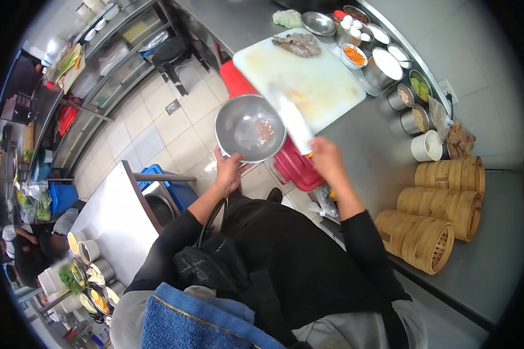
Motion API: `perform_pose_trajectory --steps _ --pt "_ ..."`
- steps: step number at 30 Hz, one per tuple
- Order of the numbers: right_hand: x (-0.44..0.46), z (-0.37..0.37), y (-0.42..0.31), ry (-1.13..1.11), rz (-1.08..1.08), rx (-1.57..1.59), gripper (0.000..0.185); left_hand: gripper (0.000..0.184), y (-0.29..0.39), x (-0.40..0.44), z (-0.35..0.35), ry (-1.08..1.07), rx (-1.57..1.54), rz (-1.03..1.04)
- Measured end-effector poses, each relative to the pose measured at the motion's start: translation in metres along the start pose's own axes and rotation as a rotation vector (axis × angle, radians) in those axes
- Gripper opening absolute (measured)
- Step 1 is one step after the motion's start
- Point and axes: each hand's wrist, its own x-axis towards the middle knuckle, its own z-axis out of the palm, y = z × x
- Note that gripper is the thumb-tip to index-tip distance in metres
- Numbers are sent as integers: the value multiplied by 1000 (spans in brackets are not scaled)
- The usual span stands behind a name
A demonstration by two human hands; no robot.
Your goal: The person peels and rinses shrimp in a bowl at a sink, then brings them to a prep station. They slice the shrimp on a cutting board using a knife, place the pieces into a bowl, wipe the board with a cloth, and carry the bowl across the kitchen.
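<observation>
My left hand is closed on the near rim of a metal mixing bowl. A small pinkish-orange portion of food lies inside the bowl. My right hand grips a cleaver by its handle. The broad cleaver blade slants from my hand toward the bowl's right rim, over the near edge of a white cutting board; its far end is smeared by motion. Orange residue marks the board. At the board's far end rests a brownish item in clear plastic.
A red bin stands below the counter edge. Along the wall are a metal bowl, eggs, shredded carrot and several containers. Bamboo steamers lie at right. A person is far left, beyond a side table.
</observation>
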Motion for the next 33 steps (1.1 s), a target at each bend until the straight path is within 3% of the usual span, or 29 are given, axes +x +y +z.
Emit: perform_pose_trajectory --steps 1,2,3,6,8,10,13,15,17,20,22,24,26,28,29,31,32,33 --pt "21 -6 35 72 -6 26 27 73 2 1 -1 3 -3 4" --pt "33 -30 34 25 260 184 30 74 3 2 -4 -6 -11 3" --pt "43 -50 28 60 322 161 31 74 3 4 -7 -17 -17 4" --pt "64 -41 21 40 367 210 28 76 2 20 -14 -16 -34 28" --pt "77 18 51 146 -388 -223 26 76 10 21 -8 -4 -23 48" --pt "42 25 -18 -36 -217 -109 25 77 12 21 -5 6 -8 61" --pt "36 15 -11 -18 -232 47 27 80 18 27 -4 11 -51 52" --pt "56 -10 24 51 138 253 28 80 21 28 -9 13 -49 39" --pt "69 -51 39 94 362 201 26 81 22 29 -12 10 -40 48" --pt "75 -29 51 107 326 132 31 82 21 34 -11 -8 -24 36" --pt "61 11 29 100 -137 -99 25 81 18 37 -12 -7 -57 32" --pt "35 8 -35 -49 -143 -177 25 80 19 40 -11 2 -49 29" --pt "53 14 -5 -19 -67 123 25 79 25 46 -11 14 -45 39" --pt "78 -13 21 79 125 226 25 78 30 50 -16 -18 -55 64" --pt "83 -20 17 67 120 225 25 78 29 52 -20 -7 -59 68" --pt "85 -38 0 37 404 208 24 78 32 60 -23 17 -31 53" --pt "86 -24 -2 39 401 211 24 78 34 64 -22 16 -31 57" --pt "82 3 -6 80 109 32 24 78 34 66 -22 15 -44 63"
